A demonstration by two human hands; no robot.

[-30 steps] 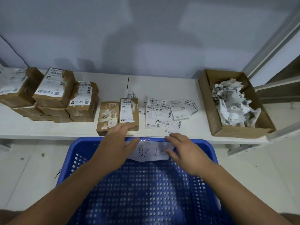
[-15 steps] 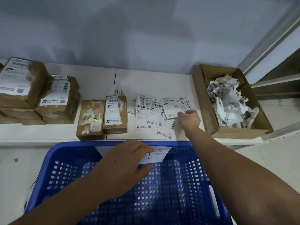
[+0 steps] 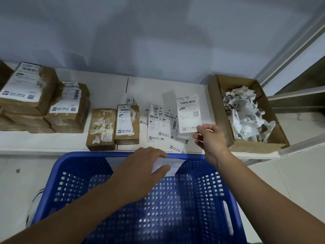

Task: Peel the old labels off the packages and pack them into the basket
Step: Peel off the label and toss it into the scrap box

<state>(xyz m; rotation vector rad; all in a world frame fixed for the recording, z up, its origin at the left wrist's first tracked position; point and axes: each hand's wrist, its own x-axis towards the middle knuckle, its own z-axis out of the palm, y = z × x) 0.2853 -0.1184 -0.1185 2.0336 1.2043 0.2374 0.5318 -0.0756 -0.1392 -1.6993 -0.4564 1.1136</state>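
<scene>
At frame centre the right hand [image 3: 210,138] pinches a barcoded label [image 3: 188,113], its print unreadable, while the flat left hand [image 3: 140,170] presses the basket's [image 3: 216,191] handwritten paper [image 3: 169,165].

— How is the light behaving?
— Dim and bluish, falling softly from above; a faint shadow is lying on the wall [image 3: 158,41].
— And sharpness?
— The wide lens is bending the table [image 3: 167,88] edge, and the nearest parcels [image 3: 26,88] are blurring at the left.
</scene>
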